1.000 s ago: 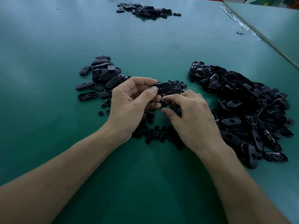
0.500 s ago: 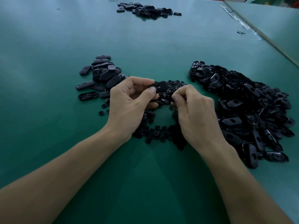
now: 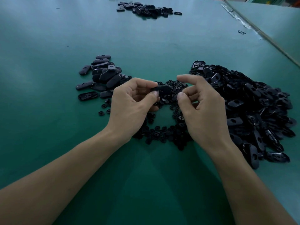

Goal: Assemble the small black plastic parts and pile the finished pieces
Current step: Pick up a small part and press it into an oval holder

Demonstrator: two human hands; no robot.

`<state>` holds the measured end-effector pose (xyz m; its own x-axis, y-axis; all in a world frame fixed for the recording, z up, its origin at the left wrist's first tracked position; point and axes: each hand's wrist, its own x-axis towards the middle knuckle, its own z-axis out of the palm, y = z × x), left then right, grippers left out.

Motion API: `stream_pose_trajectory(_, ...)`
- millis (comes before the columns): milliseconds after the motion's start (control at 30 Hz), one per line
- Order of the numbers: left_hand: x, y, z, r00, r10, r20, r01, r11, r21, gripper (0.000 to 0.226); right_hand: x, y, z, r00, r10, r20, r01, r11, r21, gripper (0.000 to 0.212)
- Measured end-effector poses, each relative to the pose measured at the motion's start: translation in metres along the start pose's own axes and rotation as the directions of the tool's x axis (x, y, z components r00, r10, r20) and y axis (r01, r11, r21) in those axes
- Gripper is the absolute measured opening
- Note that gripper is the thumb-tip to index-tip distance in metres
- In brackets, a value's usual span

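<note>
A green matte table point(image 3: 48, 88) fills the view, pale light glancing off its far left. At right, a scuffed whitish seam point(image 3: 243, 24) separates it from a second green table point(image 3: 276, 20).

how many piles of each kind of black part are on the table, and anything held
Oval-piece piles: 3, the left pile, right pile, far pile
Round-part pile: 1
Held: 1 oval piece in the left hand
Total: 4 piles, 1 held piece
</note>
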<state>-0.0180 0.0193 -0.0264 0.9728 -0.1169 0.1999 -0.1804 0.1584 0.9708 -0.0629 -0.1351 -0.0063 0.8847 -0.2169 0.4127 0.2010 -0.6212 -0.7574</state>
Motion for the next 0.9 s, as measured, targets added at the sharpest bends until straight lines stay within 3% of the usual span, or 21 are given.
stream_pose_trajectory(167, -0.0016, -0.0005, 0.0008, 0.998, 0.053, 0.037, -0.055, 0.996, 0.073, 0.018, -0.0002, -0.0033, -0.0005, 1.0, 0.022, 0.0, -0.022, 0.988, 0.154, 0.017)
stream_pose_trajectory(633, -0.0048, 0.0022, 0.004, 0.99, 0.084, 0.112, -0.099, 0.987, 0.129, 0.02, -0.0025, -0.0042, 0.002, 0.991, 0.092, 0.1, -0.108, 0.98, 0.169, 0.021)
stream_pose_trajectory(900, -0.0047, 0.0012, 0.0039, 0.988, 0.083, 0.128, -0.102, 0.984, 0.148, 0.021, -0.0031, -0.0027, 0.0038, 0.991, 0.109, 0.073, -0.122, 0.973, 0.197, 0.021)
